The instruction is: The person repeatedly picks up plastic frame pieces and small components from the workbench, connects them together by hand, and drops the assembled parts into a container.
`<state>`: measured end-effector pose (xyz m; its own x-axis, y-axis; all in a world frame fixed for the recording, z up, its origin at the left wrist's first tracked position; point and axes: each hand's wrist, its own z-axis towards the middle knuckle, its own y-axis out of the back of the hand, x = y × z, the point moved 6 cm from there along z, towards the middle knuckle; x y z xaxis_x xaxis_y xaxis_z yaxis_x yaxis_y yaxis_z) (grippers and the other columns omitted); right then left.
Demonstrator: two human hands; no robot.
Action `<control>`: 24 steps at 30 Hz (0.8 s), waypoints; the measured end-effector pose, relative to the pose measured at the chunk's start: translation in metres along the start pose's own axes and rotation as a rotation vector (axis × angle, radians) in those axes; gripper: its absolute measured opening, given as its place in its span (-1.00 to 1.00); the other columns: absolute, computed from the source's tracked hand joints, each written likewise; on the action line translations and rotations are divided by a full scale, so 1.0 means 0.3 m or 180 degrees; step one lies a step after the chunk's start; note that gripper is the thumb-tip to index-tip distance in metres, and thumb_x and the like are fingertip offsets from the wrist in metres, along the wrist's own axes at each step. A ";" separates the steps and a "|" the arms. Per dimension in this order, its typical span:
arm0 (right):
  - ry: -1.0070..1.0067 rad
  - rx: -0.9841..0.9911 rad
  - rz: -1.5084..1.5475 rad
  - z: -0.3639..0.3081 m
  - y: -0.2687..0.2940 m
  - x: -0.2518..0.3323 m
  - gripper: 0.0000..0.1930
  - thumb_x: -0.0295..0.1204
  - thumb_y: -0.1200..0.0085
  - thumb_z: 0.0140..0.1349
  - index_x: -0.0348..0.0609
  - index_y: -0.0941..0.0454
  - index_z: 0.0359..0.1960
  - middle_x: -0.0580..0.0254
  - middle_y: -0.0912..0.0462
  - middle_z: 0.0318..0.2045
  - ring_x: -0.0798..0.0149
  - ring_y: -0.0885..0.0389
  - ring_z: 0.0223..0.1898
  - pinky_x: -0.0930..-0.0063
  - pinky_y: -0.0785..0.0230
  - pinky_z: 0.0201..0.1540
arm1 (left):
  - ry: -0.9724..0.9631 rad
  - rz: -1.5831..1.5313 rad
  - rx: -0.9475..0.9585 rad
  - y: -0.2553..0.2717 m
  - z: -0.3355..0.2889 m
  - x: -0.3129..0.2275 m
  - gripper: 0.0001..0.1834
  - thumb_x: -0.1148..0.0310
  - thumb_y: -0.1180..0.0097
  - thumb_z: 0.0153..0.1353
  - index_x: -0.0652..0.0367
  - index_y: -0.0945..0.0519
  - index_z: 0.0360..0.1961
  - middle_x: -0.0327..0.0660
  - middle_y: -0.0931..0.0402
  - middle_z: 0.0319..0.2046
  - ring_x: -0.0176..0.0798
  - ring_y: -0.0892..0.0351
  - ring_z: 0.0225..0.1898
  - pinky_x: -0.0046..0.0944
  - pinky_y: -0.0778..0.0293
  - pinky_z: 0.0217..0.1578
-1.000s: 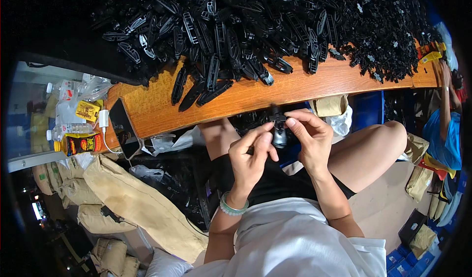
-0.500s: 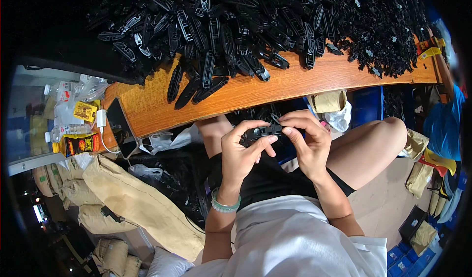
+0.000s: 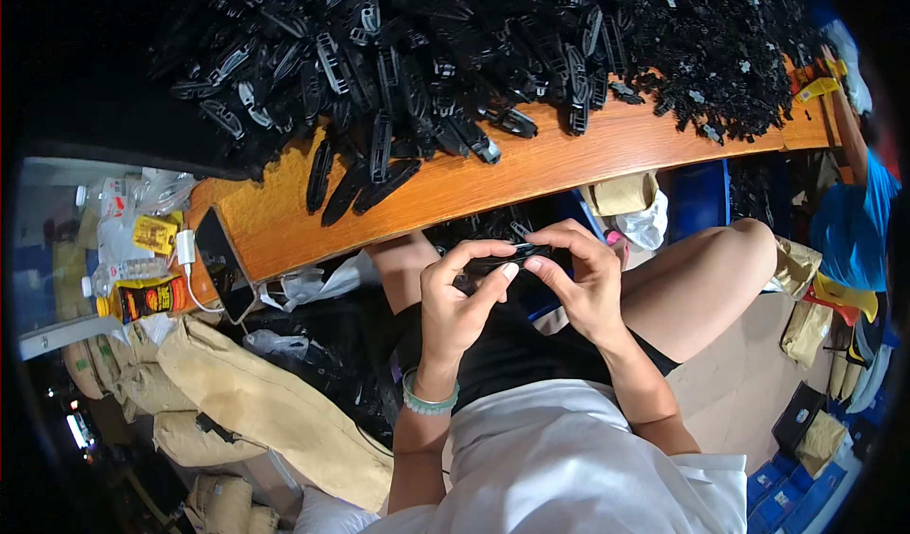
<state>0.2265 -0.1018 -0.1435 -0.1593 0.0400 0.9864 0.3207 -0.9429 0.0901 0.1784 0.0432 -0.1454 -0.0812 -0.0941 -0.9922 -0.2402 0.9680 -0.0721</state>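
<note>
Between my two hands, above my lap, is a small dark elongated plastic part [image 3: 487, 265], mostly covered by my fingers. My left hand [image 3: 460, 292] pinches one end between thumb and forefinger. The thumb and fingers of my right hand [image 3: 585, 278] close on its other end. Whether a second, smaller piece is in the grip I cannot make out. Beyond my hands, long black plastic parts [image 3: 381, 145] lie heaped on the wooden table [image 3: 455, 193]. Farther right sits a heap of small black pieces [image 3: 711, 70].
On the left stand a phone [image 3: 226, 264] with a white charger [image 3: 186, 248], plastic bottles [image 3: 133, 271] and a yellow-black packet [image 3: 152, 297]. Brown sacks [image 3: 256, 373] lie at lower left. A blue bin [image 3: 700, 193] is under the table. Another person in blue [image 3: 858, 217] sits at far right.
The part in my hands has tilted so that less of its face shows, and my fingers have drawn closer together around it. The whole view has shifted slightly.
</note>
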 end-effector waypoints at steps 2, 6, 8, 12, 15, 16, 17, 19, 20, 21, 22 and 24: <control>-0.0020 -0.0022 -0.0107 0.001 0.020 -0.014 -0.78 -0.54 -0.24 -0.01 -0.31 -0.59 -0.28 0.10 -0.59 -0.37 0.24 -0.54 -0.33 0.49 -0.36 -0.24 | 0.0116 -0.0118 0.0165 -0.014 0.010 0.033 -0.81 0.54 -0.17 0.09 0.30 -0.60 -0.23 -0.22 -0.58 -0.49 -0.54 -0.42 -0.61 -0.57 -0.30 -0.60; 0.0268 0.0124 -0.0892 0.044 0.089 -0.034 -0.81 -0.56 -0.20 0.02 -0.28 -0.60 -0.28 0.07 -0.59 -0.39 0.18 -0.56 -0.32 0.40 -0.38 -0.23 | 0.0522 -0.0143 0.0585 -0.030 0.027 0.158 -0.75 0.49 -0.14 0.12 0.30 -0.58 -0.14 -0.17 -0.58 -0.45 -0.51 -0.43 -0.60 -0.53 -0.33 -0.59; 0.0775 -0.0435 -0.1564 0.100 0.171 -0.014 -0.82 -0.59 -0.15 0.03 -0.25 -0.60 -0.28 0.07 -0.59 -0.37 0.12 -0.56 -0.32 0.36 -0.38 -0.22 | -0.0707 0.1299 0.0534 -0.023 0.047 0.153 -0.73 0.50 -0.18 0.07 0.28 -0.59 -0.16 -0.11 -0.57 -0.31 -0.31 -0.52 -0.47 -0.39 -0.44 -0.42; 0.1036 -0.1523 -0.2659 0.289 0.330 0.000 -0.78 -0.70 -0.07 0.01 -0.25 -0.60 -0.28 0.13 -0.58 -0.28 0.14 -0.54 -0.25 0.41 -0.37 -0.15 | -0.1499 0.1855 0.0003 -0.022 0.022 0.020 -0.84 0.54 -0.23 -0.02 0.29 -0.62 -0.34 -0.12 -0.57 -0.32 -0.14 -0.55 -0.31 -0.23 -0.42 -0.16; 0.1287 -0.1475 -0.3464 0.360 0.359 -0.026 -0.81 -0.62 -0.10 0.00 -0.21 -0.61 -0.30 0.11 -0.58 -0.28 0.08 -0.52 -0.28 0.37 -0.38 -0.17 | -0.1970 0.2567 -0.1555 0.096 0.013 -0.063 -0.86 0.61 -0.21 -0.03 0.31 -0.58 -0.38 -0.11 -0.53 -0.36 -0.17 -0.53 -0.32 -0.30 -0.42 -0.25; 0.1251 -0.1540 -0.3441 0.361 0.371 -0.042 -0.85 -0.57 -0.12 0.01 -0.21 -0.60 -0.33 0.12 -0.57 -0.30 0.09 -0.52 -0.26 0.35 -0.37 -0.15 | -0.1858 0.2802 -0.1875 0.133 0.034 -0.076 -0.82 0.60 -0.21 -0.03 0.31 -0.57 -0.33 -0.09 -0.51 -0.31 -0.14 -0.51 -0.29 -0.27 -0.41 -0.24; 0.1170 -0.1583 -0.3480 0.360 0.382 -0.062 -0.89 -0.56 -0.14 0.01 -0.23 -0.60 -0.38 0.12 -0.57 -0.34 0.09 -0.52 -0.27 0.33 -0.36 -0.17 | -0.1741 0.3029 -0.2189 0.167 0.050 -0.088 -0.78 0.58 -0.21 -0.02 0.31 -0.55 -0.29 -0.07 -0.48 -0.27 -0.11 -0.49 -0.25 -0.24 -0.40 -0.23; 0.1351 -0.1634 -0.3365 0.357 0.357 -0.054 -0.90 -0.57 -0.13 0.02 -0.24 -0.56 -0.38 0.11 -0.55 -0.37 0.09 -0.52 -0.30 0.31 -0.36 -0.21 | -0.1768 0.3479 -0.2141 0.229 0.073 -0.109 -0.76 0.57 -0.21 -0.02 0.31 -0.54 -0.26 -0.06 -0.46 -0.24 -0.08 -0.46 -0.23 -0.20 -0.38 -0.22; 0.1362 -0.1612 -0.3329 0.353 0.344 -0.056 -0.90 -0.57 -0.13 0.02 -0.24 -0.56 -0.38 0.11 -0.55 -0.37 0.09 -0.52 -0.30 0.31 -0.36 -0.21 | -0.1798 0.3879 -0.2030 0.237 0.076 -0.115 -0.73 0.57 -0.21 -0.02 0.31 -0.53 -0.22 -0.05 -0.44 -0.22 -0.05 -0.44 -0.21 -0.16 -0.36 -0.20; 0.1385 -0.1606 -0.3292 0.343 0.334 -0.053 -0.89 -0.59 -0.12 0.03 -0.24 -0.54 -0.36 0.11 -0.55 -0.38 0.08 -0.51 -0.31 0.31 -0.36 -0.23 | -0.1795 0.3888 -0.2037 0.240 0.074 -0.120 -0.73 0.57 -0.21 -0.02 0.31 -0.53 -0.22 -0.05 -0.44 -0.22 -0.05 -0.44 -0.21 -0.16 -0.36 -0.20; 0.1406 -0.1602 -0.3259 0.332 0.326 -0.050 -0.88 -0.60 -0.10 0.03 -0.25 -0.52 -0.35 0.11 -0.54 -0.38 0.08 -0.51 -0.32 0.31 -0.35 -0.24 | -0.1610 0.3867 -0.1818 0.240 0.082 -0.116 -0.73 0.56 -0.22 -0.03 0.31 -0.52 -0.23 -0.05 -0.44 -0.24 -0.02 -0.42 -0.21 -0.12 -0.35 -0.19; 0.1343 -0.1638 -0.3112 0.306 0.313 -0.056 -0.88 -0.62 -0.08 0.05 -0.26 -0.50 -0.34 0.10 -0.53 -0.39 0.07 -0.51 -0.32 0.32 -0.35 -0.25 | -0.1423 0.3842 -0.1592 0.237 0.088 -0.111 -0.72 0.55 -0.22 -0.04 0.32 -0.51 -0.25 -0.05 -0.44 -0.26 0.01 -0.41 -0.21 -0.09 -0.33 -0.18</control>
<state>0.3449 -0.1606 -0.1390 -0.4549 0.7971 0.3971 -0.5070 -0.5984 0.6204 0.1895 0.1212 -0.1201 -0.1939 0.9094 -0.3679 -0.5700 0.2008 0.7967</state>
